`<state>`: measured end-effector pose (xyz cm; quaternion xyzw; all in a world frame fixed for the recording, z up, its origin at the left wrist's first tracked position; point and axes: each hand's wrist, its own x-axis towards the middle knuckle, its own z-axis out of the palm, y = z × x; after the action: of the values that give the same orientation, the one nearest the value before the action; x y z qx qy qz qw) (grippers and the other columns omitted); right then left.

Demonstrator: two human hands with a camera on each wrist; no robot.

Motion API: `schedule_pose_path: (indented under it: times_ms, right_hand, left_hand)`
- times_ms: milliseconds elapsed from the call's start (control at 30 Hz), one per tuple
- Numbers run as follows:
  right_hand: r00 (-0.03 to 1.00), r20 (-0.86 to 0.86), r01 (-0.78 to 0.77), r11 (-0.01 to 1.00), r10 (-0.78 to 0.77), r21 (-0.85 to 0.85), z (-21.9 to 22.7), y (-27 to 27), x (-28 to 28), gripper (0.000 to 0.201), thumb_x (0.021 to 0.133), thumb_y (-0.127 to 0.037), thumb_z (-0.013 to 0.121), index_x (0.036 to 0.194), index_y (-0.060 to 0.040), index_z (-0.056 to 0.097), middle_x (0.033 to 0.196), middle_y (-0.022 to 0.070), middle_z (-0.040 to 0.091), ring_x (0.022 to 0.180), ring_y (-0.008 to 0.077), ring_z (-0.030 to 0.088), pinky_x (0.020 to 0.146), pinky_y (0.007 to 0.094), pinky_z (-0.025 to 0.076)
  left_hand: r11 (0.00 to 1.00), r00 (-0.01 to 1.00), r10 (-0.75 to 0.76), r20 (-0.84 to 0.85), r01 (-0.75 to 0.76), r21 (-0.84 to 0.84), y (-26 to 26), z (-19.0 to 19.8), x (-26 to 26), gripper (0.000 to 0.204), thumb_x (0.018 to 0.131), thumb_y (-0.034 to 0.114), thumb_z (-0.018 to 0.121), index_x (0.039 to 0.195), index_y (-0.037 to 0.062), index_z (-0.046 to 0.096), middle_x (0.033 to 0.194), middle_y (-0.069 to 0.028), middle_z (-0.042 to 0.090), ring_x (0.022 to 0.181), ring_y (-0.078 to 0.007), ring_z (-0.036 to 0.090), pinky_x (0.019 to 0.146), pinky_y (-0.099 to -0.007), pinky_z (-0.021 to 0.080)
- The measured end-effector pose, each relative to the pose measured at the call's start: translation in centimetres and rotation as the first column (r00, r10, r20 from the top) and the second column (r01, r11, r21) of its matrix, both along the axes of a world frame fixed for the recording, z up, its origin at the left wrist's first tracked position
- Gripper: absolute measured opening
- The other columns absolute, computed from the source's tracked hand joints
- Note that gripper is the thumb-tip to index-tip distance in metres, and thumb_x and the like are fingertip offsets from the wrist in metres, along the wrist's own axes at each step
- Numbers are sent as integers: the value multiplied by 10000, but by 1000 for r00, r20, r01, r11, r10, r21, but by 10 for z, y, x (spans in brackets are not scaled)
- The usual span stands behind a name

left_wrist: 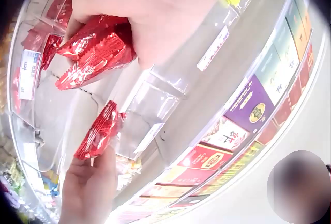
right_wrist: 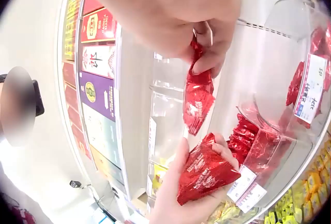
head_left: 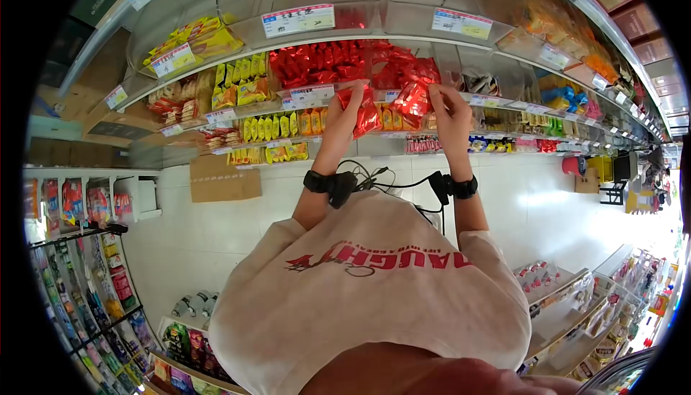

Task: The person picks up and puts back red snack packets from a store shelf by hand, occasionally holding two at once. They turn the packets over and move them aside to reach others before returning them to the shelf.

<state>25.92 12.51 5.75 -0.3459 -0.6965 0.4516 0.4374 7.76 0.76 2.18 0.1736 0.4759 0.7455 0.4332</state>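
Observation:
My left hand [head_left: 342,120] grips shiny red foil packets [head_left: 367,115] in front of the shelf. In the left wrist view, two such packets [left_wrist: 98,61] show bunched in its fingers, with crimped ends sticking out. To the right, my right hand [head_left: 452,113] pinches another red foil packet [right_wrist: 198,102] by its end between thumb and fingers; it hangs down close to the left hand's packets in the right wrist view. Behind both hands, a clear shelf bin [head_left: 309,95] holds a heap of the same red packets [head_left: 309,62].
Yellow snack packets [head_left: 241,82] fill the bin on the left. Price tags [head_left: 299,20] line the shelf edges. Lower down are small orange packets [head_left: 313,121]. A flattened cardboard piece [head_left: 225,177] lies on the floor, and black cables [head_left: 371,173] hang between the wrists.

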Motion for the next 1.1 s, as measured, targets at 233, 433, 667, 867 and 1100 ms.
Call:
schedule_pose_path:
  times_ms: [233,433,667,867,1100]
  right_hand:
    - [966,104,-260,880,238,397,22,-14,26,281,874,40,705,1135,-56,745,1212,99,687,1090,281,661,882,353,557]
    - [867,100,-480,765,488,430,6,-16,36,300,873,49,712,1130,-93,773,1302,90,661,1185,289,650,975,381,542]
    - [842,-32,-505,808,538,305,14,-2,57,362,869,-19,769,1223,-35,693,1306,114,632,1167,274,658,999,381,532]
    - [898,-168,-413,911,406,-6,-10,1,52,485,888,-39,782,1338,-27,604,1176,103,605,1096,198,661,927,315,557]
    - [862,-247,-474,877,443,-84,-25,-2,36,472,894,-50,781,1336,-47,615,1179,84,605,1071,177,652,918,310,553]
  left_hand:
    - [988,987,-154,52,153,28,13,15,21,499,1059,468,549,1324,46,583,1231,-106,670,1123,-144,657,933,-293,552]
    - [988,996,-67,-57,74,138,6,50,52,382,1013,287,675,1297,39,614,1225,-97,670,1110,-148,657,953,-298,543]
    - [994,997,23,-76,-14,110,17,51,75,378,974,167,709,1315,39,610,1198,-92,677,1058,-154,668,916,-287,546]
    - [994,986,24,-166,-6,109,32,33,90,383,983,130,690,1340,41,585,1232,-102,661,1092,-160,659,949,-303,550]
    - [985,993,64,-100,-47,168,30,22,86,431,954,41,695,1362,37,558,1285,-100,626,1138,-146,628,952,-300,542]
